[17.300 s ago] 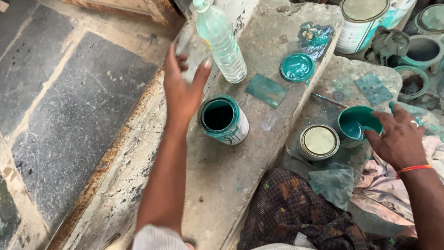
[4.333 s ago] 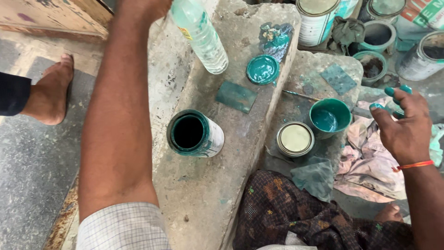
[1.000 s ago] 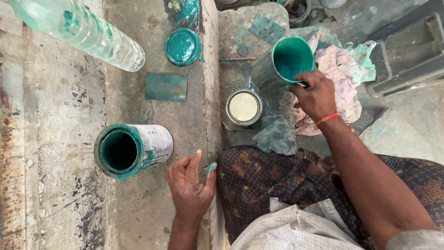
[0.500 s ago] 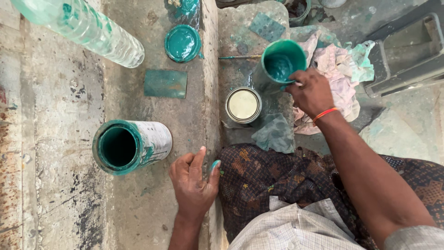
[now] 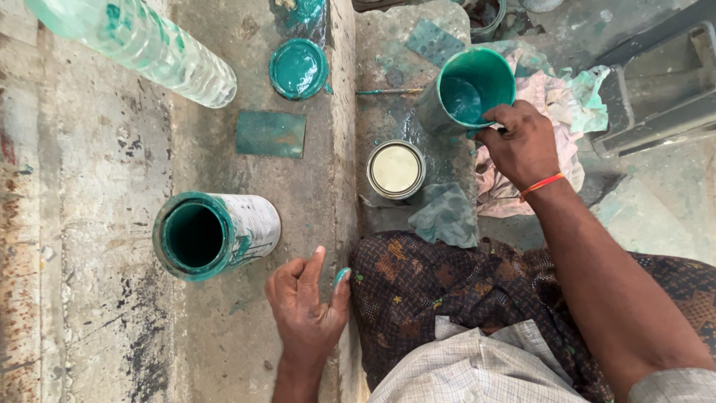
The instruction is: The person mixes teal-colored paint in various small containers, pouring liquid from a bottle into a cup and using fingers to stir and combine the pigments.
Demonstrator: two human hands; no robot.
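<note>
Two hands were at work over a paint-stained stone slab (image 5: 224, 351). Nearest, the left hand (image 5: 307, 310) lay flat on the slab close to its right edge, fingers loosely spread and holding nothing, one fingertip smeared with teal paint. Just beyond it, near but not touching, stood an open paint can (image 5: 212, 235) with a teal-coated inside and a pale wrapper. Bare slab lay below and to the left of that can, running out to a rusty strip at the far left.

Right of the slab's edge sat a lower stone block (image 5: 388, 119). On it stood a small tin (image 5: 396, 170) with a cream-coloured lid, touched by a teal-stained rag (image 5: 446, 215) at its near side. Further out, the right hand (image 5: 522, 145), with an orange band at the wrist, was closed round the near rim of a green cup (image 5: 466, 93) with teal paint inside; the cup was tilted. A pinkish stained cloth (image 5: 567, 142) lay bunched under that hand.

Farther up the slab lay a flat teal card (image 5: 271, 133), then a round teal lid (image 5: 298, 69), well apart from the can. A clear plastic bottle (image 5: 142, 45) speckled with teal lay slanted across the top left. A thin stick (image 5: 388, 92) lay between the lid and the cup.
</note>
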